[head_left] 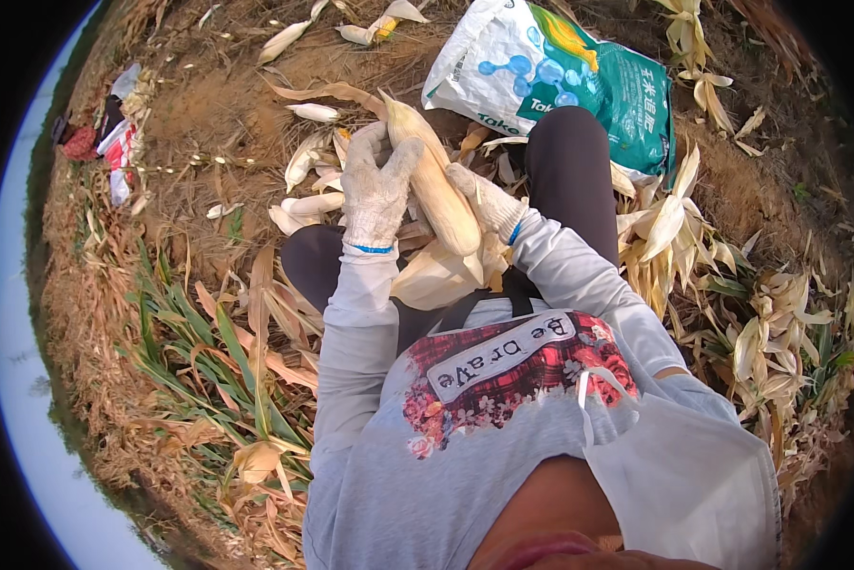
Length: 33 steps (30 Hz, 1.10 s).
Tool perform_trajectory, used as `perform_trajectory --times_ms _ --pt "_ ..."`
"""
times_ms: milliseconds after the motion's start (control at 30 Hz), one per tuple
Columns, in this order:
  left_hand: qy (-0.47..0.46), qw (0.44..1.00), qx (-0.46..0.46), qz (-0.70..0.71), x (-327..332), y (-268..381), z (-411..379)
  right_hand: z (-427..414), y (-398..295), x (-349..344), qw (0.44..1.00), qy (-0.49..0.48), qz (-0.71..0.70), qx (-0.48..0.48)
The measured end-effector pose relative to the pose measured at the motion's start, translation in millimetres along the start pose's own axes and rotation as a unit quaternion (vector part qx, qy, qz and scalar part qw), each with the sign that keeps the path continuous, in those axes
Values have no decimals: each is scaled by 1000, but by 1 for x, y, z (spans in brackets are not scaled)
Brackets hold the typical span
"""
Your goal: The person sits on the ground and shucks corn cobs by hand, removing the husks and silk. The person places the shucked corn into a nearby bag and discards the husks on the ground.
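An ear of corn in its pale dry husk (437, 185) lies slantwise between my two hands, its pointed tip up and to the left. My left hand (377, 189), in an off-white knit glove with a blue cuff edge, grips its upper left side, thumb across the husk. In a matching glove, my right hand (485, 199) holds the ear from the right, with some fingers hidden behind it. Loose husk leaves (441, 276) lie below the ear in my lap. Several more husked ears (313, 205) rest on the ground beyond my left knee.
A white and green printed plastic sack (541, 68) lies beyond my right knee (569, 164). Dry husks (665, 228) are heaped to the right. Green and brown corn stalks (234, 356) spread at left. Farther off at left are a person in red (81, 142) and a red-and-white sack (119, 153).
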<state>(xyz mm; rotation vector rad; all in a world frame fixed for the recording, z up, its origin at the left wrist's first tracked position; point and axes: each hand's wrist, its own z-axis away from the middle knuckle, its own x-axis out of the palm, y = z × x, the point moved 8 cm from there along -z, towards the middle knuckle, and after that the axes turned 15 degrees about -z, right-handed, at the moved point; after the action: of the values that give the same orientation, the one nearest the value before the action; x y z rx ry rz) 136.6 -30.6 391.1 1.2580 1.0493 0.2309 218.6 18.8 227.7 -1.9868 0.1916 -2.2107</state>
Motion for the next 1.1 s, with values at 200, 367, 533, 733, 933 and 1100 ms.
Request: perform_trajectory --times_ms 200,367,533,733,933,1100 --pt "25 998 18 -55 -9 9 -7 7 -23 21 961 6 261 -93" --pt "5 997 -4 -81 -5 34 -1 10 -35 12 909 51 375 -175" --pt "2 995 39 -97 -11 25 -5 13 -38 22 897 71 392 -190" --pt "10 998 39 -48 -9 13 -4 20 -44 29 864 111 437 -225" --pt "19 991 22 -129 1 22 12 27 -48 31 858 158 432 -229" --pt "28 966 -10 -258 -1 17 8 32 -50 46 894 135 358 -234"
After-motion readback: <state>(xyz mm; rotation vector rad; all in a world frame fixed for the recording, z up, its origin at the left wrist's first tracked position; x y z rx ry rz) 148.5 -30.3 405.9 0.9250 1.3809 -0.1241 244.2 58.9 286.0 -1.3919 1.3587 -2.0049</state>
